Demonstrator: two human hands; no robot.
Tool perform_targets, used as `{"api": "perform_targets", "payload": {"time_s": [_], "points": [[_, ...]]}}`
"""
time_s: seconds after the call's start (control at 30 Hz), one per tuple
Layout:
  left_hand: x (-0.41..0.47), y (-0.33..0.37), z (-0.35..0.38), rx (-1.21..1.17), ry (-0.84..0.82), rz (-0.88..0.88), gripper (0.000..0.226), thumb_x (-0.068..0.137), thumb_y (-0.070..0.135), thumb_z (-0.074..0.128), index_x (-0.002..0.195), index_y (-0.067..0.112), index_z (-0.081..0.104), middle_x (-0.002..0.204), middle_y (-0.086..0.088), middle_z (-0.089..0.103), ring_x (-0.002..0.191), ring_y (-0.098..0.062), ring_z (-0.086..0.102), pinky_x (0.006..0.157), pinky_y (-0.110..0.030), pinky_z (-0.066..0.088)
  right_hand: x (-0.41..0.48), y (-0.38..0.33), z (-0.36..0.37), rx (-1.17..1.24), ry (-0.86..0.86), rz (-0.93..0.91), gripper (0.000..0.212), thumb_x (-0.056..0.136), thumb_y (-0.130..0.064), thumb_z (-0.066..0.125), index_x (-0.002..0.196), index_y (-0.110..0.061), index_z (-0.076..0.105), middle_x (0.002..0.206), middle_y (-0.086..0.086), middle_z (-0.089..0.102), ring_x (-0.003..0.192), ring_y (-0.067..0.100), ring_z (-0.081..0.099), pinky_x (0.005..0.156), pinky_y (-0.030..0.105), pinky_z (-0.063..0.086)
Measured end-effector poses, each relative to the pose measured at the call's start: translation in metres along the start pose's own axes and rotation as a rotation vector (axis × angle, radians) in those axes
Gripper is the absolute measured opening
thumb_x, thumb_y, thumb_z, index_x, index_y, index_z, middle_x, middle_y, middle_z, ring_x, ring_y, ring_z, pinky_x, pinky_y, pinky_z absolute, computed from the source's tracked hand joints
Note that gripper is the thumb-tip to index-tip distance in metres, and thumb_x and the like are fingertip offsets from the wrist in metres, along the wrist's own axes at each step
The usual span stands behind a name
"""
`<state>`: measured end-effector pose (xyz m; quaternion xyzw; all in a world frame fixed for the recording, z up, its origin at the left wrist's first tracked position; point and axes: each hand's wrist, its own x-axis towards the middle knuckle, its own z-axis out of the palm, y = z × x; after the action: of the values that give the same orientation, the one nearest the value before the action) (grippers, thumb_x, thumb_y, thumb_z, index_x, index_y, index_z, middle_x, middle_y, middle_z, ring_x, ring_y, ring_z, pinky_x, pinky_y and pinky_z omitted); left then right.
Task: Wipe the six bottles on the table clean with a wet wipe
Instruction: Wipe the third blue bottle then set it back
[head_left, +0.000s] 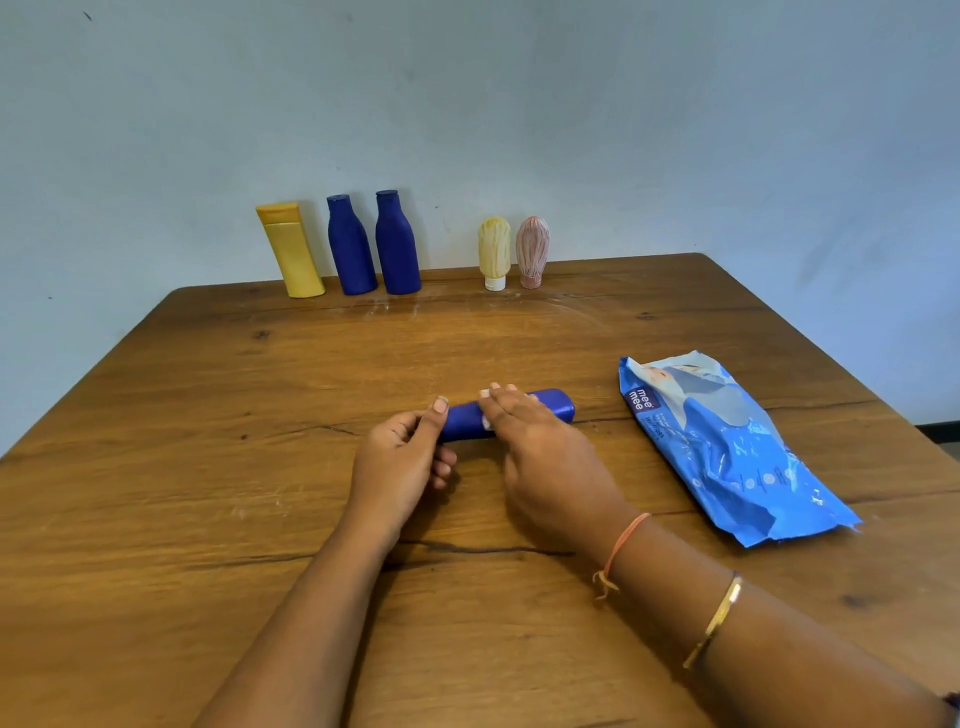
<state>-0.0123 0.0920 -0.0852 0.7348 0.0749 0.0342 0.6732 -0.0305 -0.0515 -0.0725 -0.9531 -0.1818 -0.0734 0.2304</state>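
Note:
A blue bottle lies on its side at the middle of the wooden table. My left hand grips its left end between thumb and fingers. My right hand lies over the bottle's middle and presses a white wet wipe against it; only a small bit of the wipe shows. At the far edge, by the wall, stand a yellow bottle, two blue bottles, a pale yellow ribbed bottle and a pink ribbed bottle, both on their caps.
A blue pack of wet wipes lies on the table to the right of my hands. A pale wall rises right behind the row of bottles. The table's left and right edges run diagonally towards me.

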Motion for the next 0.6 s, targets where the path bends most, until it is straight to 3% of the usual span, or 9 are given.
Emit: {"api": "perform_targets", "payload": {"time_s": [0.17,0.3,0.43,0.6], "points": [[0.001,-0.003,-0.004,0.162,0.007,0.086,0.028,0.092,0.043,0.050,0.083,0.021,0.065,0.057,0.001,0.060,0.049,-0.006,0.054,0.053,-0.021,0.046,0.005,0.034,-0.019,0.009,0.000,0.191,0.051,0.094,-0.007,0.038,0.144,-0.014,0.029,0.151,0.001,0.030,0.140,0.012,0.022,0.113,0.023,0.013],[0.004,-0.007,-0.004,0.267,0.022,0.153,0.029,0.092,0.044,0.049,0.075,0.025,0.064,0.070,-0.003,0.063,0.066,-0.015,0.057,0.066,-0.030,0.043,0.005,0.022,-0.016,-0.022,-0.012,0.152,0.051,0.095,-0.009,0.036,0.145,-0.015,0.027,0.152,0.001,0.027,0.141,0.012,0.018,0.115,0.026,0.010],[0.007,-0.008,-0.001,0.118,0.044,0.122,0.020,0.093,0.033,0.052,0.078,0.024,0.062,0.071,-0.003,0.061,0.060,-0.014,0.055,0.060,-0.029,0.046,0.000,-0.015,-0.003,-0.052,-0.012,-0.045,0.057,0.093,-0.007,0.037,0.147,-0.014,0.019,0.155,0.001,0.018,0.143,0.011,0.010,0.106,0.015,-0.008],[0.007,-0.008,-0.006,0.155,0.050,0.114,0.024,0.096,0.032,0.046,0.082,0.018,0.061,0.069,-0.002,0.060,0.057,-0.012,0.054,0.052,-0.028,0.045,-0.001,-0.025,0.000,-0.052,-0.045,-0.145,0.059,0.091,-0.007,0.039,0.147,-0.012,0.020,0.155,0.005,0.020,0.143,0.015,0.011,0.108,0.017,-0.008]]}}
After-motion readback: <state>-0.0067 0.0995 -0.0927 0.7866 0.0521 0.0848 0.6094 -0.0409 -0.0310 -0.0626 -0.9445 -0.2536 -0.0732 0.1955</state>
